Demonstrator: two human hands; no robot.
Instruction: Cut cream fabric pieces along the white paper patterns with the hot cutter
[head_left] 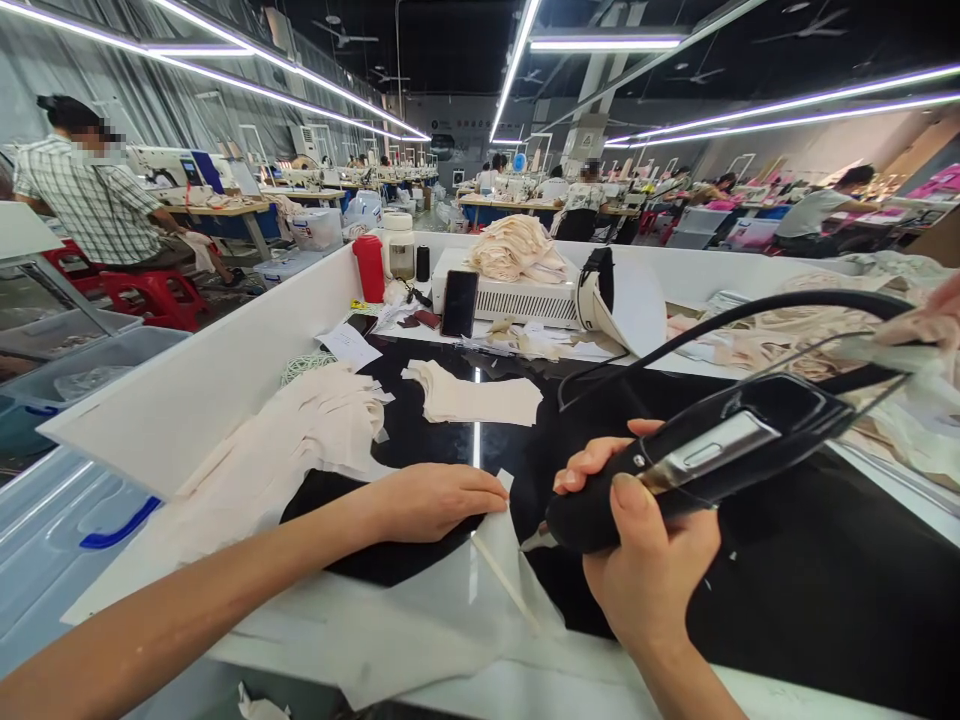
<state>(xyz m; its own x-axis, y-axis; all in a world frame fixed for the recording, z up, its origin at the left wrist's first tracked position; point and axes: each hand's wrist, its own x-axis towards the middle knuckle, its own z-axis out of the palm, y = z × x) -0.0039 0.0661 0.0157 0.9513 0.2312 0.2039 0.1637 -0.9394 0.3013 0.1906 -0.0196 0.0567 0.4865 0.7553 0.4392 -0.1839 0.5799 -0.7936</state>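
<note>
In my right hand (649, 560) is a black corded handheld tool (697, 450) with a silver plate on its side, fingers wrapped round its body. Its small metal tip (538, 540) points left, close to the edge of a thin white fabric piece (420, 610). My left hand (435, 500) has its fingers together on the upper corner of that fabric, thumb hidden. A narrow pale strip (502, 580) runs along the fabric below my left fingertips. Beyond my hands lies a small stack of cream cut pieces (480, 395) on the black work surface (787, 560).
A heap of cream fabric pieces (285, 450) lies at left. Along the back stand a red cup (368, 268), a phone (459, 303) and a white vented box (517, 298) topped with fabric. White boards (225, 360) border the table. A black cable (787, 298) arcs at right. Other people sit at machines beyond.
</note>
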